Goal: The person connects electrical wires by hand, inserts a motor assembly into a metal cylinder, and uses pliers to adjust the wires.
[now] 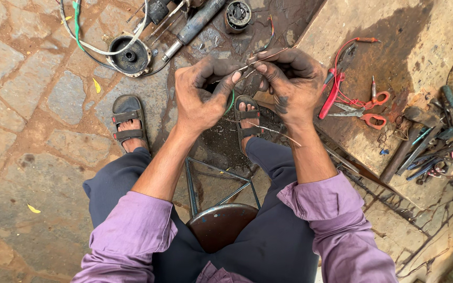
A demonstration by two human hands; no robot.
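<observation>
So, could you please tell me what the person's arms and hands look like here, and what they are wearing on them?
Both arms wear light purple long sleeves, pushed back to around the elbows so the forearms are bare. The left hand and right hand are bare, with no gloves, and both are smeared with dark grease or soot, heaviest on the fingers. No rings, watch or bracelets show.

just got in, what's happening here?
A person sits on a metal stool over a stone floor, both hands blackened with grime. The left hand and right hand pinch a thin wire between their fingertips at knee height. A round motor housing and a shaft lie on the floor ahead. On the board at the right lie orange-handled scissors and other tools.
</observation>
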